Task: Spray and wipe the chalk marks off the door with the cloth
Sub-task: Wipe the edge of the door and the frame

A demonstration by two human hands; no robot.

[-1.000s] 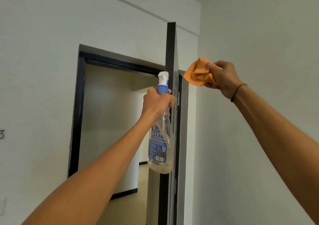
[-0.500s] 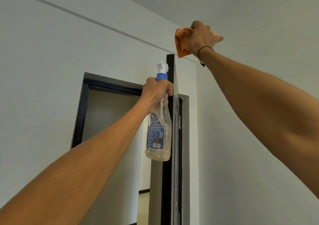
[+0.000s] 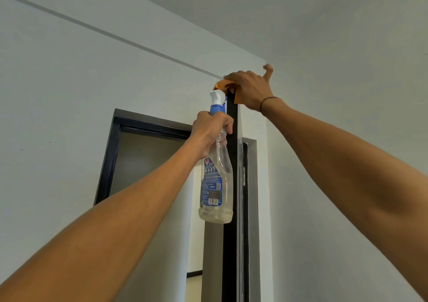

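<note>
White walls (image 3: 69, 93) and a pale ceiling (image 3: 278, 12) fill the head view, which we take looking steeply upward, and a thin groove runs across the wall on our left towards the corner. Below it we see a dark-framed doorway (image 3: 111, 158) opening onto a dim room. Seen edge-on just right of centre is the door (image 3: 232, 162), a narrow dark strip that rises from the bottom edge of the view to its top corner. Our right hand (image 3: 251, 88) is laid over that top corner, pressing the orange cloth (image 3: 220, 86) against the door's top edge; the fingers curve down over the cloth with the thumb sticking up free, and a thin dark band circles the wrist. Only small folds of cloth show, at the left of the fingers and under the palm. Our left hand (image 3: 212, 128) grips the neck of the spray bottle (image 3: 216, 185) with the fingers wrapped round it, just left of the door's edge. Its white and blue nozzle sits just below the cloth, and the clear body hangs down with a little liquid at the bottom. We cannot make out any chalk marks from this angle.
</note>
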